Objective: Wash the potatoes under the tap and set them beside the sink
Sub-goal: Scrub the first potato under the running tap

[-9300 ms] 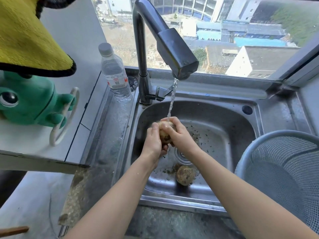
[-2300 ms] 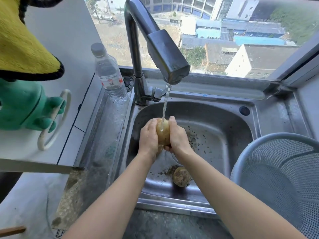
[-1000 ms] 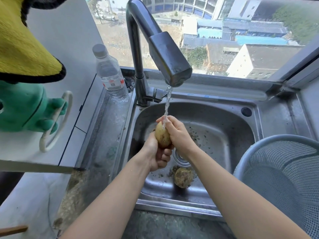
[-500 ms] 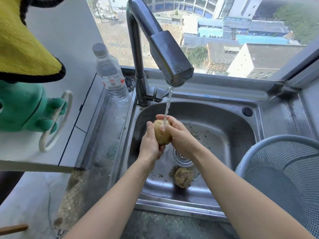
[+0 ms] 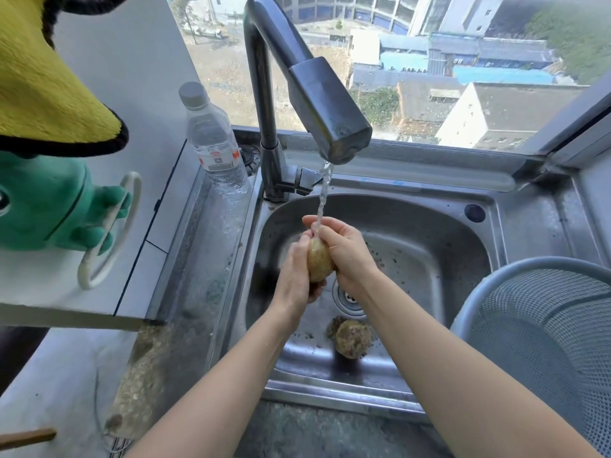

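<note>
1. cupping the held potato (image 5: 319, 263) between both palms, the fingers (image 5: 325, 228) of the right hand (image 5: 347, 256) curl over its upper end. the left hand (image 5: 295, 276) wraps its left flank and underside. both hands grip it.
2. the held potato stands nearly upright, its long axis running from the water above down toward the drain (image 5: 347, 297). the strip of skin that shows is pale and looks mostly clean.
3. the stream of water (image 5: 321, 196) from the tap (image 5: 330, 107) lands on the right fingers and the top of the potato, over the middle of the sink (image 5: 429, 226).
4. a second potato (image 5: 353, 338) lies on the sink floor just on the near side of the drain. it sits below and to the right of the held one, clear of both hands. it is crusted with soil, with crumbs of dirt around it. the right hand looks the nearer one for picking it up.
5. for setting down, the grey mesh basket (image 5: 545, 325) sits at the right edge of the sink, beside the right forearm. the wet steel ledge (image 5: 205, 259) runs along the left edge, beside the left arm. the held potato is roughly between them, so which hand carries it off depends on the side chosen.
6. further out, a water bottle (image 5: 216, 150) stands at the back left corner and a green toy (image 5: 43, 203) rests on the white desk (image 5: 139, 252).
</note>
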Available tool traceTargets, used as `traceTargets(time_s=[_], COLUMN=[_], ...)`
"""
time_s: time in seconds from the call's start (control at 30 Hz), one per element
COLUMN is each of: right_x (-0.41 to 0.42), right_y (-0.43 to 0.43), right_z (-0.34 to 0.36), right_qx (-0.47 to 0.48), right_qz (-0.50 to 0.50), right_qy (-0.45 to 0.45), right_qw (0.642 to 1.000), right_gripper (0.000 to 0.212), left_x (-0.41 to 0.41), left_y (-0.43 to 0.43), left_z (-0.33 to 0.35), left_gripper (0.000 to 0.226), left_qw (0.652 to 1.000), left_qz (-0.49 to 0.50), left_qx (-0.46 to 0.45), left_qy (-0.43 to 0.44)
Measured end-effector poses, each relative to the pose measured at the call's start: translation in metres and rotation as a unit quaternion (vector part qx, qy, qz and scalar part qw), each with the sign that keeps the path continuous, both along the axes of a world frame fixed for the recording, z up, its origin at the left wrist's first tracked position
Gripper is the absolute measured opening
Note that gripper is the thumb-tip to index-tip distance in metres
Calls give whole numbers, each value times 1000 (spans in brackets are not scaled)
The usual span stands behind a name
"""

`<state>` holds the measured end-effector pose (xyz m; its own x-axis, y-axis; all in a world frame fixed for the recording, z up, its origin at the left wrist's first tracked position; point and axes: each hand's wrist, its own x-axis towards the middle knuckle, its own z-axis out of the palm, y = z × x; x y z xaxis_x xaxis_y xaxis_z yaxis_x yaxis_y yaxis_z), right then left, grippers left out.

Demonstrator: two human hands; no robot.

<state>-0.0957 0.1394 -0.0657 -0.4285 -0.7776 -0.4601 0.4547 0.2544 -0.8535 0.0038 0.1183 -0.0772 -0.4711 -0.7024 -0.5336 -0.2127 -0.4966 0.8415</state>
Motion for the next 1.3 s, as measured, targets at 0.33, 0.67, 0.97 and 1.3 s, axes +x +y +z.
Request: traceTargets(time_s=[0.33, 0.67, 0.97, 1.3], right_x=[-4, 7, 3, -7], right_y=[15, 17, 10, 12], right_z=[-9, -12, -12, -13], right_qx=[-66, -44, -62, -72], right_qz=[99, 118, 91, 132], right_qy=[-74, -61, -20, -61], right_qw=[990, 990, 994, 987], right_gripper=[43, 56, 37, 55], left_x=[9, 2, -9, -8], left_y=[-15, -17, -15, -14], left_z=[5, 6, 12, 13], left_gripper=[88, 70, 64, 64], left_qw=[963, 988, 992, 992], left_qz=[7, 55, 82, 83], left_qx=[268, 132, 69, 68], left_qy=[-19, -53, -71, -69])
